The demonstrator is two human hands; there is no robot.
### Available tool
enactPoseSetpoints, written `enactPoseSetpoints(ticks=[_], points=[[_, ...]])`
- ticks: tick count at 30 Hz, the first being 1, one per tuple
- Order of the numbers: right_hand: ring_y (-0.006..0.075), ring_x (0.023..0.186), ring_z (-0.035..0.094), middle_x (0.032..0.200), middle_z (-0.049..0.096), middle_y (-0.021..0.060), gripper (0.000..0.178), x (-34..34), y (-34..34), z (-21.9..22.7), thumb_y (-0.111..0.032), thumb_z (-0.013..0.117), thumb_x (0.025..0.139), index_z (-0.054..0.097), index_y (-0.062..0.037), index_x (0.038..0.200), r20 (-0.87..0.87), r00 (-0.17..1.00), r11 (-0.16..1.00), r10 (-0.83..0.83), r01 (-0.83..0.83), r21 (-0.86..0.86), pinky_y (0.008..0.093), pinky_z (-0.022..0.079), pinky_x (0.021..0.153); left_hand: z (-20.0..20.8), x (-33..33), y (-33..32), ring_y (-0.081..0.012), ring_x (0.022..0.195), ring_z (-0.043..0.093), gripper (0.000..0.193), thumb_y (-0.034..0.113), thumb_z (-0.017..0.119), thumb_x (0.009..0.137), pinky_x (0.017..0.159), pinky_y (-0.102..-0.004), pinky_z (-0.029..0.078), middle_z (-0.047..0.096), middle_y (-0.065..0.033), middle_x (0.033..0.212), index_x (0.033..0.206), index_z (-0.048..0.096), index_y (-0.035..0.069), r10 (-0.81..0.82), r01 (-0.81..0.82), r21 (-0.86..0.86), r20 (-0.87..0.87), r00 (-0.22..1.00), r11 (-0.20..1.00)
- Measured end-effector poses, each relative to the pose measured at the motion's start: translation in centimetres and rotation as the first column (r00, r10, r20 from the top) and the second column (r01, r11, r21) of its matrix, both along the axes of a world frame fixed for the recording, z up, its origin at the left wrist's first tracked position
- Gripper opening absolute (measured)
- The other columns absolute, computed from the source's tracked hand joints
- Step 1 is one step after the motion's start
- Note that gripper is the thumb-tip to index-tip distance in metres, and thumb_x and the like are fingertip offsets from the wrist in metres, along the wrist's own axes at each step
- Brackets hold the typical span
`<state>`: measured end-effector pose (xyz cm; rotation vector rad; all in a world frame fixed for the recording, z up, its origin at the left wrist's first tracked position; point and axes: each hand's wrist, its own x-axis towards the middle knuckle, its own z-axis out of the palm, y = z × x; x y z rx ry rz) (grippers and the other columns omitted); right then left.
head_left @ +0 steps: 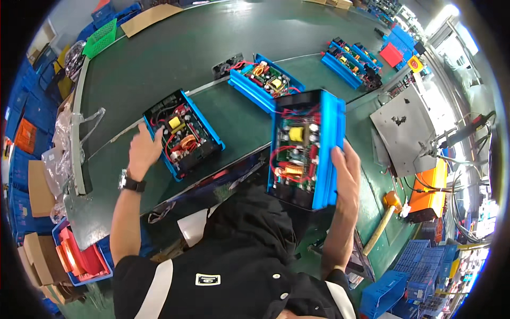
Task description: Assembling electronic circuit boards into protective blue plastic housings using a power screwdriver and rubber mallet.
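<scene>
My right hand [346, 173] grips an open blue-cased circuit unit [297, 151] by its right side and holds it up above the table's near edge. Inside the case show a green board, a yellow transformer, a copper coil and red wires. A second such unit, the left circuit unit [183, 135], lies on the green table. At its left edge is my left hand [144, 151], thumb and fingers apart; whether they touch the case is hard to tell. Behind the held unit lies a third circuit unit [265, 80], with a black fan [227, 66] wired beside it.
Several more blue units [350, 61] stand at the far right of the green table [212, 32]. A mallet [383, 220], an orange box [429, 189] and a grey metal plate [402, 133] are on the right. A blue bin [79, 282] with red parts stands at the lower left.
</scene>
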<state>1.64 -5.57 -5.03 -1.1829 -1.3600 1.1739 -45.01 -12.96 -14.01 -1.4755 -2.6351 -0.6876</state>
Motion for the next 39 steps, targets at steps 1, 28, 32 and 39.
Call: enactPoseSetpoints(ticks=[1,28,32,39], points=[[0.0063,0.098,0.059,0.110,0.068,0.0009,0.045,-0.7,1.4,0.2,-0.021,0.063,0.105,0.056,0.0036,0.142,0.053,0.993,0.995,0.102,-0.100,-0.028,0.0247,0.048,0.086,-1.0,0.1,-0.3,-0.0562,0.087,0.064,0.039,0.032,0.057,0.101,0.075,-0.0624,0.050,0.067,-0.0374,0.090,0.117,0.046,-0.002,-0.019,0.020,-0.006,0.122,0.992,1.000],[0.0338,0.062,0.067,0.072,0.066,0.0219,0.033,-34.0,-3.2,0.2,-0.024,0.066,0.097,0.056,0.0066,0.090,0.367,0.663,0.708,0.652,-0.706,0.018,0.0440,0.050,0.059,-3.5,-11.2,-19.4,-0.0202,0.103,0.073,0.059,0.040,0.058,0.105,0.086,-0.0359,0.064,0.070,-0.0117,0.125,0.150,0.046,0.005,-0.306,-0.340,0.265,0.949,-0.071,0.902],[0.0445,0.067,0.069,0.068,0.065,0.0278,0.028,-38.4,-7.3,0.3,-0.016,0.062,0.097,0.053,0.0105,0.094,0.413,0.596,0.631,0.688,-0.773,0.065,0.0503,0.053,0.063,-4.0,-11.3,-20.1,-0.0090,0.083,0.067,0.038,0.033,0.053,0.108,0.065,-0.0249,0.056,0.070,-0.0034,0.103,0.129,0.060,0.003,-0.270,-0.441,0.313,0.950,0.160,0.841],[0.0479,0.064,0.068,0.068,0.066,0.0273,0.030,-42.6,-11.0,-0.7,-0.017,0.062,0.092,0.052,0.0111,0.098,0.612,0.590,0.497,0.526,-0.798,0.342,0.0520,0.054,0.057,-2.6,-15.8,-22.9,-0.0154,0.091,0.058,0.046,0.041,0.042,0.111,0.085,-0.0325,0.050,0.063,-0.0017,0.099,0.119,0.065,0.002,-0.181,-0.563,0.391,0.902,0.392,0.728]])
